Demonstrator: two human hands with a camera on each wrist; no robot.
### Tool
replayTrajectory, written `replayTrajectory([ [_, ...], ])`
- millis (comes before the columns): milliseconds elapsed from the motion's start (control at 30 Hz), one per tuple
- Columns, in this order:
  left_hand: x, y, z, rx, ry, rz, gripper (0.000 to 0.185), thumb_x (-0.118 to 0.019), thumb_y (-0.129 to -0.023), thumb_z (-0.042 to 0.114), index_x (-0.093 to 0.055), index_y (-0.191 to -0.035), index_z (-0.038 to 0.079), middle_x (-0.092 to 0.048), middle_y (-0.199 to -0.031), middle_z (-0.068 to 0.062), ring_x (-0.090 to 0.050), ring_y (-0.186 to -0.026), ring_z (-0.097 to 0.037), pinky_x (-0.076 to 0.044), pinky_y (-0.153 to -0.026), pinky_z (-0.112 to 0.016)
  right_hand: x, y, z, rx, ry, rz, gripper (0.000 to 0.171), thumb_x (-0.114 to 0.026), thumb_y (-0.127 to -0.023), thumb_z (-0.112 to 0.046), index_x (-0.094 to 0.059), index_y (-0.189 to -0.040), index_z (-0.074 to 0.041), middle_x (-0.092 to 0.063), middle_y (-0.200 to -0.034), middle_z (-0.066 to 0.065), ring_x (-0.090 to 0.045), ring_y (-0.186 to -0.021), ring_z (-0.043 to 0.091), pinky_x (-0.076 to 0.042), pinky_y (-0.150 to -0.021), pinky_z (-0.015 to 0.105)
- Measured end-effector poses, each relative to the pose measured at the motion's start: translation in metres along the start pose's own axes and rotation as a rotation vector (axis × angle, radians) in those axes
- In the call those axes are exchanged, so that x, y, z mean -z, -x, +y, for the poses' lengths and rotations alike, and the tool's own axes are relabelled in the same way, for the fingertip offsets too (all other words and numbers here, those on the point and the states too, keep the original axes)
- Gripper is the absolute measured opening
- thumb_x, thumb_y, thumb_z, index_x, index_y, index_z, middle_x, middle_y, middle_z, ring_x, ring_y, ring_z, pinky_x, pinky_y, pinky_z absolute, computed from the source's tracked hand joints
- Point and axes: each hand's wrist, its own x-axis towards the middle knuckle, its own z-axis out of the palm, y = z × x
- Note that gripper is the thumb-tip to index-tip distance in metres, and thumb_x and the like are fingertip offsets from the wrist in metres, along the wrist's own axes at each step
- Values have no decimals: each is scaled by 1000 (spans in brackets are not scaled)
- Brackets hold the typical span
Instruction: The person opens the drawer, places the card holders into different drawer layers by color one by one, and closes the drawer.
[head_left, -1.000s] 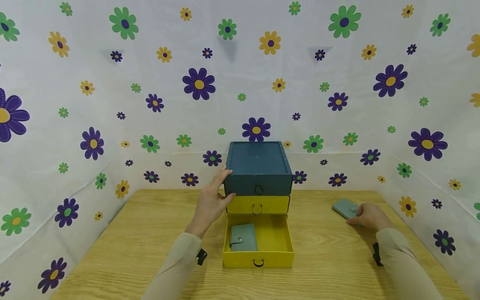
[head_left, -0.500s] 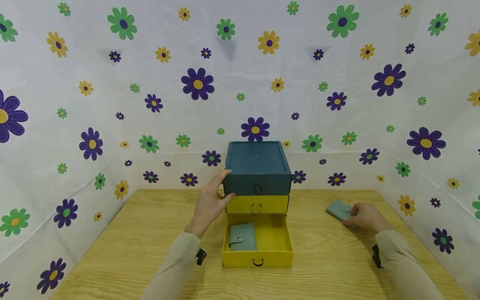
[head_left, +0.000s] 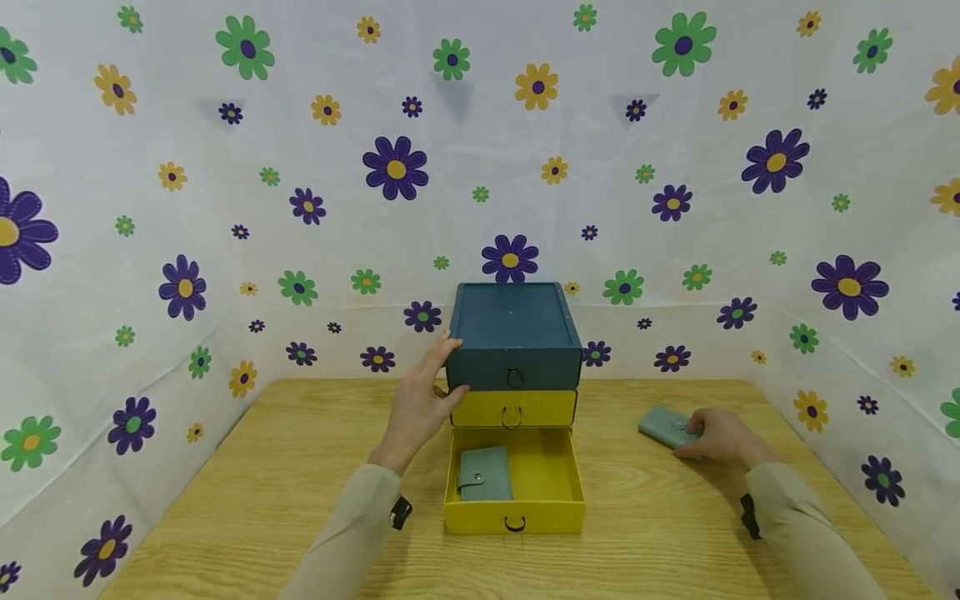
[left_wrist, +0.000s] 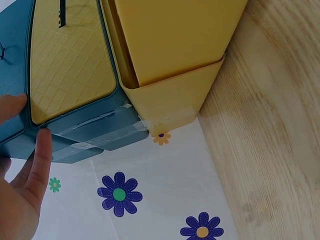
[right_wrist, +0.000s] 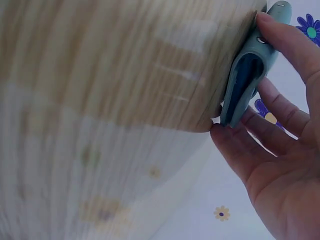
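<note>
A small drawer cabinet point(head_left: 516, 333) with a blue top and a shut yellow middle drawer point(head_left: 513, 409) stands at the table's back centre. Its bottom yellow drawer point(head_left: 547, 479) is pulled out, and a green snap wallet point(head_left: 485, 474) lies in its left half. My left hand point(head_left: 442, 375) rests against the cabinet's left side, fingers straight and thumb at the front corner; the left wrist view shows the left hand point(left_wrist: 27, 160) on the blue wall point(left_wrist: 90, 135). My right hand point(head_left: 697, 433) pinches a second green wallet point(head_left: 662, 424) at table level, right of the drawer; the right wrist view shows that wallet point(right_wrist: 247, 70) between thumb and fingers point(right_wrist: 272, 117).
The wooden table point(head_left: 300, 467) is walled on three sides by white cloth printed with flowers point(head_left: 396, 168). Bare wood lies between the open drawer and the right hand, and along the front edge.
My right hand has moved the second wallet leftward over the table, nearer the open drawer. The left hand and the cabinet have not moved.
</note>
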Motion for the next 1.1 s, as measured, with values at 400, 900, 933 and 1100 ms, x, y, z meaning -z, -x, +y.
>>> replayTrajectory([
  [400,-2,1,-1,-13,-6,13,72,-78,-83,9,-45,-145,24,-40,-156,-9,-66,-89,-24,-57,-64,-22,-9,3,-19,39,-82,71,50,-83,-74,-41,-66,-101,-2,-67,-97,12,-55,-81,20,-47,-67,29],
  [900,-1,-1,0,-19,1,2,72,-78,-83,8,-45,-145,23,-38,-157,-9,-65,-86,-23,-58,-64,-23,-1,7,-56,178,-173,220,39,-83,-76,-32,-63,-100,-9,-68,-107,15,-62,-90,25,-51,-72,32],
  [933,-1,-1,1,-17,1,3,72,-78,-83,8,-45,-145,23,-38,-157,-9,-65,-85,-23,-58,-64,-24,-1,8,-57,183,-189,223,39,-83,-76,-32,-63,-101,-9,-68,-109,16,-63,-91,26,-52,-73,33],
  [1100,0,0,2,-16,-1,8,72,-78,-83,8,-45,-145,23,-38,-157,-8,-64,-77,-22,-58,-63,-23,2,13,-66,213,-269,221,41,-83,-77,-35,-63,-105,-11,-66,-115,18,-65,-99,32,-56,-78,36],
])
